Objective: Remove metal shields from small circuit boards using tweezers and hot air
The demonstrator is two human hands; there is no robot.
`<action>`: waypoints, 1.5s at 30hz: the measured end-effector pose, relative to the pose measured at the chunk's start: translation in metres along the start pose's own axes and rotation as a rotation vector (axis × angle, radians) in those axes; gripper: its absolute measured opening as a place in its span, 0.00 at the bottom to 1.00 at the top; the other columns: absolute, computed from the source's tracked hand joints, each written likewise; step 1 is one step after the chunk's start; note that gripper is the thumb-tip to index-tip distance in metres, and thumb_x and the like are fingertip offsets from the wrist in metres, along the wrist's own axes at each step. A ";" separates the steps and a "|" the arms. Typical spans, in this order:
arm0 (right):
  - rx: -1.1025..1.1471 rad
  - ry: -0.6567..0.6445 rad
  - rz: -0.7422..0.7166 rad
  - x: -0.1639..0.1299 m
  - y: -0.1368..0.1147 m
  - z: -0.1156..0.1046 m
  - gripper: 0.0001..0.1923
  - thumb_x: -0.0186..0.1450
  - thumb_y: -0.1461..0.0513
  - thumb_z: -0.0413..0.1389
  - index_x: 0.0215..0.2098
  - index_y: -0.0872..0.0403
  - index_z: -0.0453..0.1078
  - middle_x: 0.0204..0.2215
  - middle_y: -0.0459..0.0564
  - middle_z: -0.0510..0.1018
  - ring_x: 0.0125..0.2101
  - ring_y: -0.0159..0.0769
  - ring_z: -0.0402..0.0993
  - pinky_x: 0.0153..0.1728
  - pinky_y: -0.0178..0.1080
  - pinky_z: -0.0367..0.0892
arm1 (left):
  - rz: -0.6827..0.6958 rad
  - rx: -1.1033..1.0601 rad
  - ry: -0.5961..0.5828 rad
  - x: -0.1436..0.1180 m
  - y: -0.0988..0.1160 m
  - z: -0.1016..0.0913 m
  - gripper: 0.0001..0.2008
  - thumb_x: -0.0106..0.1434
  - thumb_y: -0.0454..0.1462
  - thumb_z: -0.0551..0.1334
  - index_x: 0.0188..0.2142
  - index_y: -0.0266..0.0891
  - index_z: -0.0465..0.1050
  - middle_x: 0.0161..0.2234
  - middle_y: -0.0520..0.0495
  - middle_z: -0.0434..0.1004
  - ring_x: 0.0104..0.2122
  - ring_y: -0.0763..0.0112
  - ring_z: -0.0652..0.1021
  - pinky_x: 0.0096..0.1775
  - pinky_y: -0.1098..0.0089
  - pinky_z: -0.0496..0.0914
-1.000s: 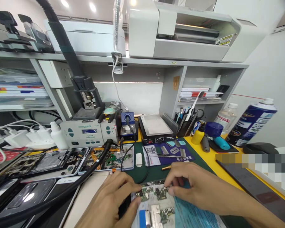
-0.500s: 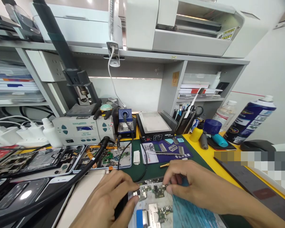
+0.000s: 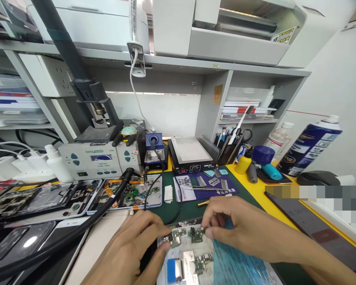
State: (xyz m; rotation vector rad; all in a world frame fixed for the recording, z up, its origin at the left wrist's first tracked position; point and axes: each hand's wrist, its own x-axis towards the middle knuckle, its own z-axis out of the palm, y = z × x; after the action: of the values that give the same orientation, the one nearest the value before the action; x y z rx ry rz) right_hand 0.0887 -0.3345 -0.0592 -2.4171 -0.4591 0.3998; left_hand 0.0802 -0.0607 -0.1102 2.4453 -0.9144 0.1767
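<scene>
Two small green circuit boards lie side by side over a pale tray holding phone parts. At the left one (image 3: 176, 237), my left hand (image 3: 130, 249) has its thumb and forefinger closed about the board's left end. My right hand (image 3: 230, 217) pinches the right end of the other circuit board (image 3: 196, 234), its remaining fingers curled in. Below them are a further small circuit board (image 3: 203, 263), a silver metal part (image 3: 189, 267) and a blue-ended part (image 3: 172, 271). A blue streaked sheet (image 3: 237, 257) lies under my right wrist.
A black hose (image 3: 106, 215) crosses the left side over phones and a parts tray (image 3: 154, 198). Tweezers (image 3: 210, 189) and blades lie on a purple mat (image 3: 225, 180). Behind stand a heating plate (image 3: 191, 152), a soldering station (image 3: 101, 160) and a spray can (image 3: 310, 144).
The view has shifted slightly, so the bench sits a little farther left and higher. Both hands keep nearly the same pose at the small circuit boards.
</scene>
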 end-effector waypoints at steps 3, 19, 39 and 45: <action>-0.005 0.002 -0.008 0.000 0.000 0.000 0.04 0.68 0.60 0.58 0.37 0.48 0.75 0.33 0.43 0.75 0.32 0.32 0.70 0.30 0.33 0.62 | -0.001 0.000 -0.001 0.000 0.000 0.000 0.12 0.73 0.37 0.54 0.49 0.47 0.74 0.43 0.48 0.75 0.42 0.67 0.78 0.45 0.67 0.75; -0.030 -0.003 -0.024 0.000 -0.002 -0.001 0.10 0.73 0.56 0.53 0.38 0.47 0.76 0.34 0.43 0.76 0.33 0.33 0.70 0.31 0.33 0.62 | 0.048 0.066 0.030 -0.003 0.000 0.000 0.11 0.73 0.37 0.55 0.51 0.47 0.72 0.44 0.50 0.75 0.43 0.68 0.78 0.48 0.67 0.74; -0.085 0.007 -0.060 0.001 -0.007 -0.002 0.11 0.73 0.60 0.51 0.33 0.52 0.71 0.31 0.43 0.76 0.31 0.32 0.68 0.31 0.34 0.59 | 0.120 0.111 0.102 0.001 0.003 -0.003 0.09 0.72 0.37 0.56 0.45 0.44 0.76 0.41 0.48 0.77 0.39 0.67 0.79 0.41 0.69 0.77; -0.077 0.005 -0.075 0.000 -0.006 -0.001 0.11 0.73 0.61 0.50 0.34 0.52 0.71 0.32 0.44 0.76 0.31 0.33 0.68 0.30 0.35 0.59 | 0.105 0.107 0.089 0.002 0.005 -0.004 0.10 0.72 0.36 0.56 0.45 0.44 0.76 0.40 0.48 0.77 0.38 0.68 0.78 0.40 0.70 0.76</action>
State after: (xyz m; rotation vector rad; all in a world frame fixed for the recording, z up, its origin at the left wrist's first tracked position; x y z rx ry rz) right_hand 0.0879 -0.3309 -0.0548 -2.4658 -0.5706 0.3499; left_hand 0.0789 -0.0626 -0.1038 2.4655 -1.0186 0.3784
